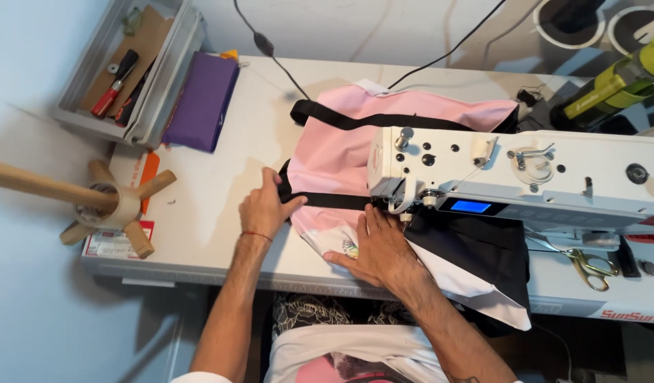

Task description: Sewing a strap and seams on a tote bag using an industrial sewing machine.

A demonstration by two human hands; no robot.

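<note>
A pink fabric piece (341,152) with black webbing straps (334,201) lies under the head of a white sewing machine (525,177). My left hand (264,207) pinches the black strap at the fabric's left edge. My right hand (377,248) lies flat on the pink and white fabric, just in front of the needle area, its fingers pointing toward the presser foot. Black fabric (483,252) and a white layer (476,284) hang over the table's front edge to the right of that hand.
A purple pouch (201,99) and a grey tray with tools (128,67) sit at the back left. A wooden spool stand (107,202) juts out at the left. Gold-handled scissors (589,266) lie at the right. Black cables (284,67) cross the white table (199,213).
</note>
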